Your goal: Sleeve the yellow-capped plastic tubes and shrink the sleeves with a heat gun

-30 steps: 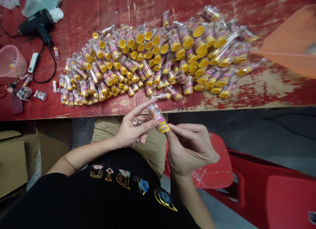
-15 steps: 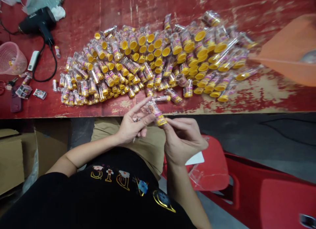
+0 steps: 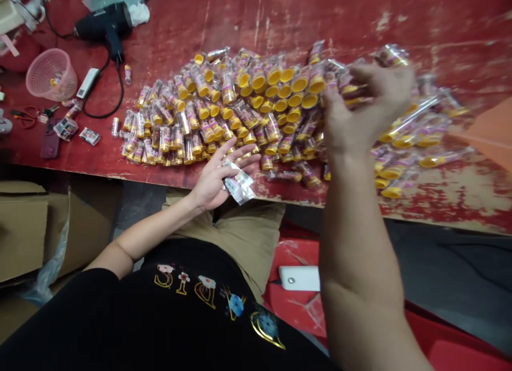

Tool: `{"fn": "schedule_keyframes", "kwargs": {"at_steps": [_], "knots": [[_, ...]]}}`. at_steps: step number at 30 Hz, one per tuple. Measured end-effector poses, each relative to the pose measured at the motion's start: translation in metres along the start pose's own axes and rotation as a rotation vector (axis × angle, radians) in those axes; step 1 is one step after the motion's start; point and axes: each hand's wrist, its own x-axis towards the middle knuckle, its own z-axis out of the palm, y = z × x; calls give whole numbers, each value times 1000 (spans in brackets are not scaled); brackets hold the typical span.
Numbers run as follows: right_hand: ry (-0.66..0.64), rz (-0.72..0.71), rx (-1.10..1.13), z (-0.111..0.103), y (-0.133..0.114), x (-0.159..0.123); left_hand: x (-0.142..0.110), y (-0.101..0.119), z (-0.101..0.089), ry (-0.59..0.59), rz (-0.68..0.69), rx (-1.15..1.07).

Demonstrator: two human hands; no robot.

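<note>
A large heap of clear plastic tubes with yellow caps and printed labels lies on the red table. My right hand is raised over the right part of the heap, blurred by motion, with its fingers curled around what looks like one yellow-capped tube. My left hand is low at the table's front edge, fingers spread. A small clear plastic packet lies across its palm and fingers, close to the heap's near side.
The worn red table bears a black heat gun, a pink mesh basket, a phone and scissors. Cardboard boxes stand at lower left. A white device lies on a red seat below right.
My hands have separated. The right hand has risen and moved away over the heap, and the tube it pinched is no longer held between both hands. The left hand now shows the clear packet.
</note>
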Motion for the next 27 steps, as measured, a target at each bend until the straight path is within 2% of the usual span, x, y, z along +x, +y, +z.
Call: {"fn": "schedule_keyframes", "kwargs": {"at_steps": [2, 6, 7, 8, 12, 15, 23, 27], "knots": [[22, 253, 207, -3, -28, -38, 2, 1, -4, -54, 53, 13], [-284, 454, 439, -6, -85, -125, 2, -1, -4, -205, 136, 86], [-399, 685, 663, -3, -95, -141, 2, -2, -3, -230, 148, 118], [-435, 748, 719, 2, -101, -153, 1, -4, -3, -241, 155, 160], [-368, 762, 772, 18, -99, -166, 9, -10, -8, -318, 184, 354], [-323, 762, 823, 20, -93, -168, 9, -15, -10, -357, 215, 445], [-348, 781, 893, 9, -103, -176, -14, -21, -15, -286, 359, 564], [-356, 773, 889, 2, -102, -175, -17, -22, -11, -198, 339, 430]]}}
